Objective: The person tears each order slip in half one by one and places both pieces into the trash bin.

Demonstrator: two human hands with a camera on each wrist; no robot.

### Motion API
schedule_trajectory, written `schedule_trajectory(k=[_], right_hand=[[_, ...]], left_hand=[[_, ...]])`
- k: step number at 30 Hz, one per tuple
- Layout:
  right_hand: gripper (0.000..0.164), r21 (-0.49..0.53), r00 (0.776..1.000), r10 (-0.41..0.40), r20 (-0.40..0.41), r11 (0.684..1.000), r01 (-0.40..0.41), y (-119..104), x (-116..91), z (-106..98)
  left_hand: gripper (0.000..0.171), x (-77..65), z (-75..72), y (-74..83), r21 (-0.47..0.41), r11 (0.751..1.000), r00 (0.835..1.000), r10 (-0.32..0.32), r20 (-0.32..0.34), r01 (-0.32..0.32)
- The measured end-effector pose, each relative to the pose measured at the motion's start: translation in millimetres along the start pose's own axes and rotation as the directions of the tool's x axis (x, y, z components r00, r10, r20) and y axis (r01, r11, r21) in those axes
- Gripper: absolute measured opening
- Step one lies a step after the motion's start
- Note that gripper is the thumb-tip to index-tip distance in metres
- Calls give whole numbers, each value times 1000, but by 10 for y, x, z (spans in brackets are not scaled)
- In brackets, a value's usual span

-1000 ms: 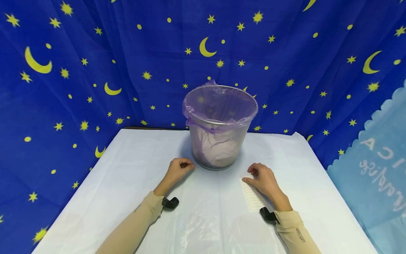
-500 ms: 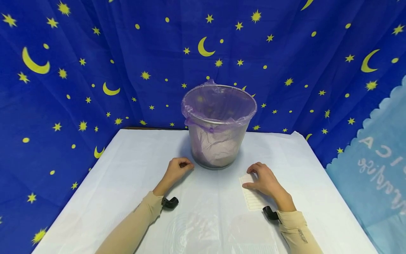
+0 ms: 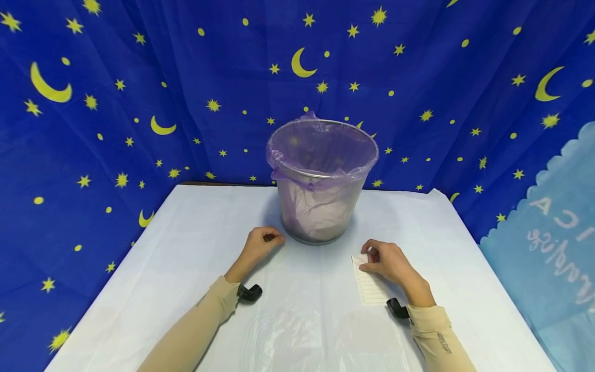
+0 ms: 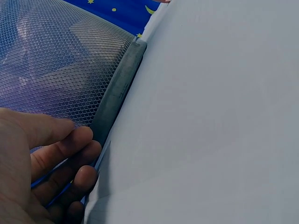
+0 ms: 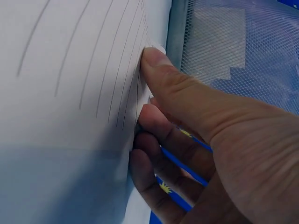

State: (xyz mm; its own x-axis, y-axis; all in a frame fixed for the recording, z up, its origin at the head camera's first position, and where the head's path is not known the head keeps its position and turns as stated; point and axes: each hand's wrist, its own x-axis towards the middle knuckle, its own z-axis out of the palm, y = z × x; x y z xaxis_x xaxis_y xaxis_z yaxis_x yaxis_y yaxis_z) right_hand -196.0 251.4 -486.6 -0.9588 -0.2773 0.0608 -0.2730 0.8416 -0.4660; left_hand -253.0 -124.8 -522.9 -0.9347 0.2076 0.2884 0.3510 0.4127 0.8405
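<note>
A sheet of lined paper [image 3: 372, 289] lies on the white table, right of centre in the head view. My right hand [image 3: 390, 263] is bent over its upper end, the thumb on the lined face and the fingers curled near the edge. The right wrist view shows the thumb touching the paper [image 5: 70, 70]; whether the fingers pinch it is unclear. My left hand [image 3: 260, 244] rests on the table, loosely curled and holding nothing. It lies beside the base of a mesh wastebasket [image 3: 321, 201] lined with a purple plastic bag [image 3: 321, 150].
The wastebasket stands upright at the table's far middle. A blue curtain [image 3: 241, 77] with moons and stars hangs behind the table [image 3: 209, 206] and along its sides. Light blue cloth with lettering [image 3: 558, 248] is at the right. Clear plastic [image 3: 288, 325] covers the near tabletop.
My right thumb has shifted slightly toward the fingers over the paper, and the wrist has turned a little. The left hand and wastebasket stay put. The head view has tilted slightly.
</note>
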Motion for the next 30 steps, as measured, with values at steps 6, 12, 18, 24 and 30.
schedule_trajectory(k=[6,12,18,24,30], right_hand=[[30,-33,998,-54,-39,998,53,35,-8,30],[35,101,998,-57,-5,993,57,68,7,64],[26,165,999,-27,30,986,22,60,17,86],[28,219,999,11,47,976,-21,55,13,96],[30,262,998,-5,68,965,-13,1,14,153]], left_hand=[[5,6,-3,6,5,1000,1000,-12,4,12],[4,-1,4,12,11,1000,1000,-13,1,13],[6,-14,-5,18,15,1000,1000,-17,1,17],[6,-19,-6,16,12,1000,1000,13,-2,-13],[5,-17,0,-4,19,1000,1000,6,-1,-6]])
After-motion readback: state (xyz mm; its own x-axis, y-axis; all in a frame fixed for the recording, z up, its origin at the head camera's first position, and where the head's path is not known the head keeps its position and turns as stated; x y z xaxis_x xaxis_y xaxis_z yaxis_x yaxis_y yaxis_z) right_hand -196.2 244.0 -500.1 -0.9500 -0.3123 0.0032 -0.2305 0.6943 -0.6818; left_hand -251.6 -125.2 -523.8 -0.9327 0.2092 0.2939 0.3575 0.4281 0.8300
